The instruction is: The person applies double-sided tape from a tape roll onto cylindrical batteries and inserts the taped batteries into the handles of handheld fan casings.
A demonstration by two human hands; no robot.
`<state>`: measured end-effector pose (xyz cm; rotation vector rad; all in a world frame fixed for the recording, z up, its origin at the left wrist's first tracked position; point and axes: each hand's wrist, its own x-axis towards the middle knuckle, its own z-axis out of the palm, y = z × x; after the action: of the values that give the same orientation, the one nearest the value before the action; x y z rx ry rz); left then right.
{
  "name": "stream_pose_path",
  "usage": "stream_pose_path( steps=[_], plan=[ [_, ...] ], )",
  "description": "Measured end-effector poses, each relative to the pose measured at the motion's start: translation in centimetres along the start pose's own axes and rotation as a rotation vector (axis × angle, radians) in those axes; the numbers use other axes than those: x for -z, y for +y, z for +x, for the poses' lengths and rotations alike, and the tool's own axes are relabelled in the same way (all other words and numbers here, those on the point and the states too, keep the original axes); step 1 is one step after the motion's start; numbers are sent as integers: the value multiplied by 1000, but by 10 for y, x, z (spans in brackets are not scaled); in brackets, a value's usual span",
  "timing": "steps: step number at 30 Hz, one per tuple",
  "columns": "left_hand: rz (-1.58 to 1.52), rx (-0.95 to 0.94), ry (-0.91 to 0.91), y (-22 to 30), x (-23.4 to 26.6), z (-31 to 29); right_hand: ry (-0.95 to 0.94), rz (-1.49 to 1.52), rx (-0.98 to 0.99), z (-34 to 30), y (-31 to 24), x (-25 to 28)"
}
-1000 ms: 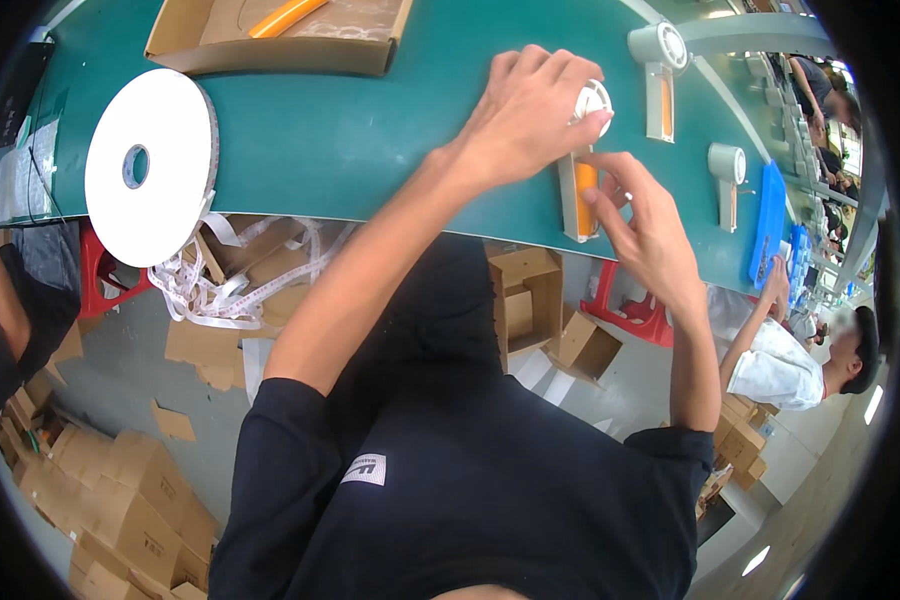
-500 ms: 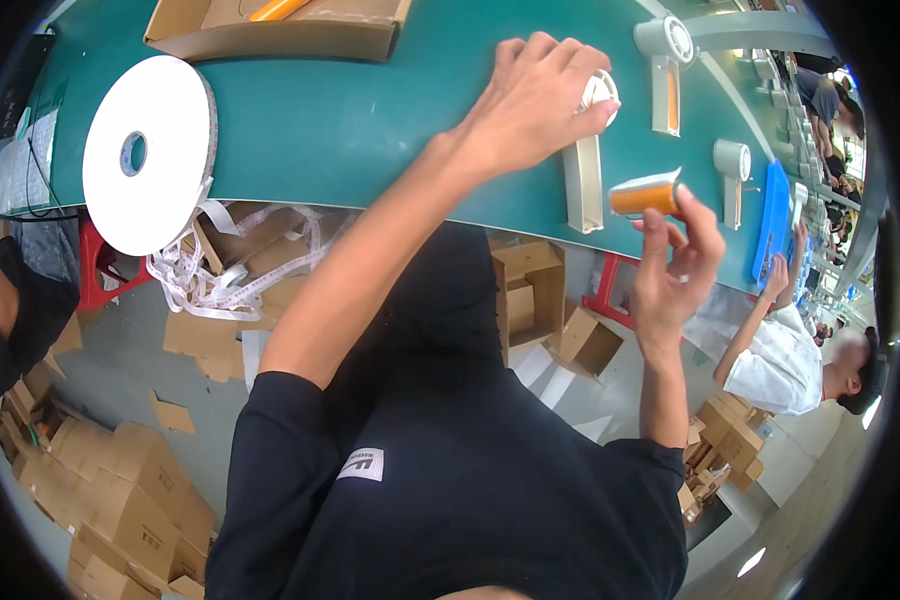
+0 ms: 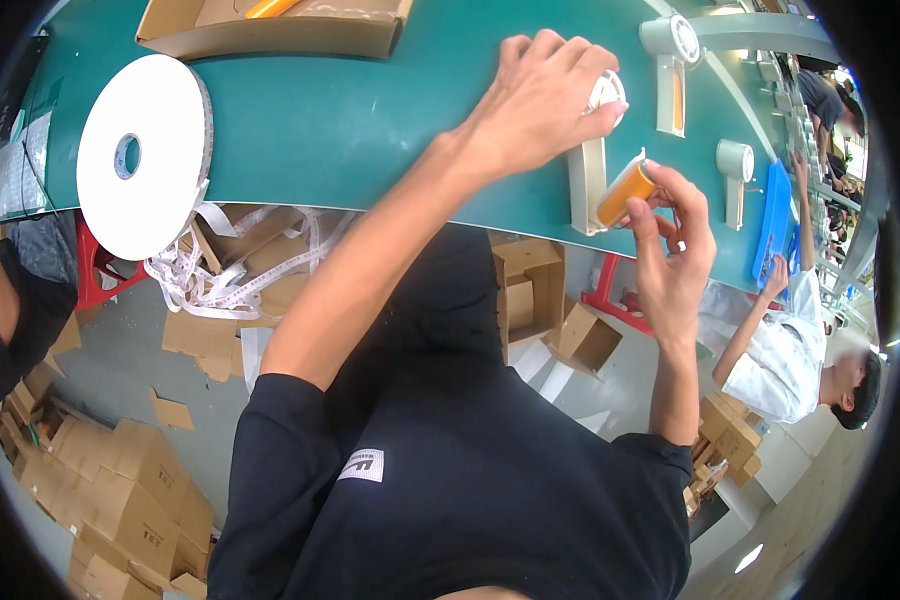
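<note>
My left hand [image 3: 535, 110] is closed over the round head of a white handheld fan [image 3: 587, 185], which lies on the green table with its hollow handle toward me. Between the thumb and fingers of my right hand [image 3: 676, 245] is an orange cylindrical battery [image 3: 627, 195] with a white strip along one side. The battery is tilted, its lower end at the near end of the open handle; whether it touches the handle I cannot tell. Farther right lie a second fan [image 3: 671, 75] with an orange cell in its handle and a third fan [image 3: 734, 180].
A large white tape roll [image 3: 170, 150] stands at the table's left, loose strips hanging below. A cardboard tray [image 3: 280, 42] with an orange item lies at the back. A blue tray [image 3: 773, 222] is at right, near another person [image 3: 775, 365]. Cardboard boxes [image 3: 135, 485] cover the floor.
My right hand has brought the battery left and tipped it from nearly level to a slant by the fan handle. My left hand keeps its hold on the fan.
</note>
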<state>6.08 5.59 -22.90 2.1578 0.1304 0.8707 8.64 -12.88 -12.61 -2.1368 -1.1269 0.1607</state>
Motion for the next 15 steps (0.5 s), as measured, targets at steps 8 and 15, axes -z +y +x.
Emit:
stream_pose_path(
  steps=[8, 15],
  plan=[
    [-3, 12, -12, 2, 0, -1, -148, -201, -61, 2, -1, -2],
    [6, 5, -1, -1, 0, -2, -396, -258, -76, 42, -3, -5]
  ],
)
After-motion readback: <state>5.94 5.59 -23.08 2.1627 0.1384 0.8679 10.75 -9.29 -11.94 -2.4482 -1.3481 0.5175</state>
